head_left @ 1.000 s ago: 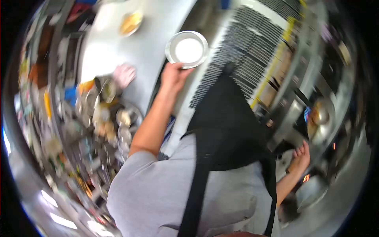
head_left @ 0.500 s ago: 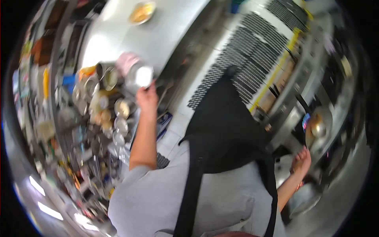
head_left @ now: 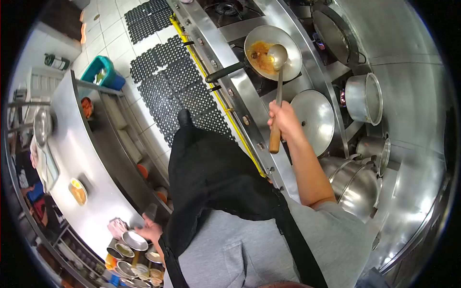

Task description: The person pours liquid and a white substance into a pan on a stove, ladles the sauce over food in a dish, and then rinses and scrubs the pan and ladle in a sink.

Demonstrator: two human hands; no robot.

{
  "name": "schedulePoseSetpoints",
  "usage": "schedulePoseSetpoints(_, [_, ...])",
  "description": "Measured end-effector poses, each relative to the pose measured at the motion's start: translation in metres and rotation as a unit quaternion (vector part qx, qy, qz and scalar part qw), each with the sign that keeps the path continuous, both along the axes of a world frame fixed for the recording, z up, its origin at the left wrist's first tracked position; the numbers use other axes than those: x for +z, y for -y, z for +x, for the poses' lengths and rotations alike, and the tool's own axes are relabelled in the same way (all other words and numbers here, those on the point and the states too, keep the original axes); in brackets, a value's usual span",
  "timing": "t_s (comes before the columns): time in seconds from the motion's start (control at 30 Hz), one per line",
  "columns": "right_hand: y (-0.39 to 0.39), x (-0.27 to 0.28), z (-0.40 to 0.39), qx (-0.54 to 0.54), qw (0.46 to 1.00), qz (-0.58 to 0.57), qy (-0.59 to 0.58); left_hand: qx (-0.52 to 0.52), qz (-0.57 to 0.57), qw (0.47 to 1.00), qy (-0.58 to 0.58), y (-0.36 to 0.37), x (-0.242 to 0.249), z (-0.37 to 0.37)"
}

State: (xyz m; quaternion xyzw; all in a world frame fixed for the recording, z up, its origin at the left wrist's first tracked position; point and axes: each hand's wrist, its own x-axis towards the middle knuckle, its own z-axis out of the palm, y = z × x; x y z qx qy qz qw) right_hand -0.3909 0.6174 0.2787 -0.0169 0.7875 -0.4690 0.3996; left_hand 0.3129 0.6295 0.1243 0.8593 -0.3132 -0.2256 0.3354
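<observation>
My right hand (head_left: 285, 118) is closed around the wooden handle of a ladle (head_left: 280, 81). The ladle's bowl rests inside a wok (head_left: 294, 44), touching orange-brown, oily contents with a small yellow patch. The wok sits on a burner, its black handle pointing toward the counter edge. At the lower left, my left hand (head_left: 151, 230) is beside a shallow metal bowl (head_left: 135, 240), with its fingers near the rim. Blur hides whether they grip it. A greyish smeared shape shows just above that hand. Next to the bowl lies a pink cloth (head_left: 116, 228).
A plate of food (head_left: 78, 192) sits on the steel table (head_left: 93, 173) at left. Several containers crowd its near end. Right of the wok are a large round pan (head_left: 313, 117), a pot (head_left: 365, 99) and lit burners. Perforated black mats (head_left: 177, 86) cover the floor.
The view has swung toward the stove. My right hand, earlier by the stove near a wok, now holds the ladle in the wok. My left hand stays by the metal bowl.
</observation>
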Motion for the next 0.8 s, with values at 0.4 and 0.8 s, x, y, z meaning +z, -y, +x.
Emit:
schedulePoseSetpoints(0.4, [0.021,0.001,0.018,-0.083,0.996,-0.006,0.025,-0.337,0.248,0.772,-0.479,0.336,-0.074,-0.402])
schedulePoseSetpoints(0.8, [0.076,0.066,0.045,-0.227,0.965,-0.084,0.098,-0.390,0.434,0.665,-0.466,0.431,-0.184,-0.658])
